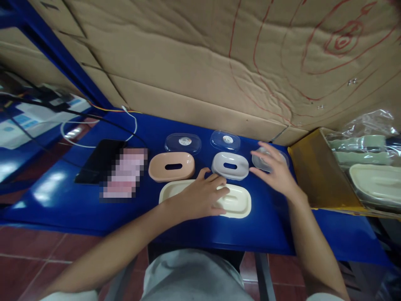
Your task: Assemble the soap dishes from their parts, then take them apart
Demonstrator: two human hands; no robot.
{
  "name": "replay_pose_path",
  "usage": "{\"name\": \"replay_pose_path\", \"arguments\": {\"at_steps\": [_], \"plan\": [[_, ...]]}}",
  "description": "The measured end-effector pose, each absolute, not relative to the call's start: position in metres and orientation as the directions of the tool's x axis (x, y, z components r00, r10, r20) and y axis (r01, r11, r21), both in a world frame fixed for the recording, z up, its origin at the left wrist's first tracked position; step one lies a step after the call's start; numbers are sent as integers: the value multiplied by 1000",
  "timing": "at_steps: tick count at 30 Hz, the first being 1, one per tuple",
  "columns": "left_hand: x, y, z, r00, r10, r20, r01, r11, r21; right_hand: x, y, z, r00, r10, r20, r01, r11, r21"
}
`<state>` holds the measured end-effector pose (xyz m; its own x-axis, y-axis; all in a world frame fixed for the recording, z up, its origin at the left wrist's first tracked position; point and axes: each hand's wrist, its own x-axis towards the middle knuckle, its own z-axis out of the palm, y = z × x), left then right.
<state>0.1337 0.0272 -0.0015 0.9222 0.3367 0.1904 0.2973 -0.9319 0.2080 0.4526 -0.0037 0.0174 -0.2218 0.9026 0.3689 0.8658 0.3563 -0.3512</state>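
My left hand [202, 198] spreads its fingers over cream plastic trays or lids [239, 202]. The hand covers the middle, so I cannot tell whether this is one piece or two. Just beyond its fingers stands a grey oval box top [230, 165] with a slot in its centre. A peach one [172, 165] of the same shape is to the left. On the right, my right hand [277, 173] has thumb and fingers apart around a clear plastic cover [261, 161], partly hidden by the hand. Whether the fingertips touch it is unclear.
Two clear covers with round labels, a left one [183, 143] and a right one [225, 141], lie at the back by the cardboard wall [188, 83]. An open carton [316, 167] with green and cream parts stands right. A dark tablet-like object [100, 163] and cables lie left.
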Motion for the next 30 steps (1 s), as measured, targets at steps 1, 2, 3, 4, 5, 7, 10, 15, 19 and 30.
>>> {"name": "replay_pose_path", "arguments": {"at_steps": [1,2,3,4,5,7,10,15,19,30], "plan": [[133,28,0,923,336,189,296,-932,208,469,-5,23,-167,912,375,888,304,-344],[133,29,2,923,335,188,296,-933,206,485,-7,27,-125,923,363,910,252,-328],[133,29,3,923,335,189,298,-933,201,501,-7,28,-105,939,327,927,211,-309],[133,30,4,921,337,193,301,-933,196,515,-8,27,-78,955,287,938,167,-302],[133,31,4,918,342,201,305,-932,194,527,-8,25,-60,969,241,943,134,-304],[133,33,4,909,355,219,315,-928,199,543,-8,18,-69,984,167,932,123,-341],[133,34,3,901,363,238,318,-925,208,551,-7,9,-127,984,123,908,165,-386],[133,33,3,908,336,251,294,-936,192,551,1,0,-138,980,142,903,184,-388],[135,31,6,913,308,267,263,-946,192,549,9,2,-162,978,130,899,201,-390],[133,32,10,907,311,286,263,-945,192,538,35,35,-105,988,113,853,148,-500]]}}
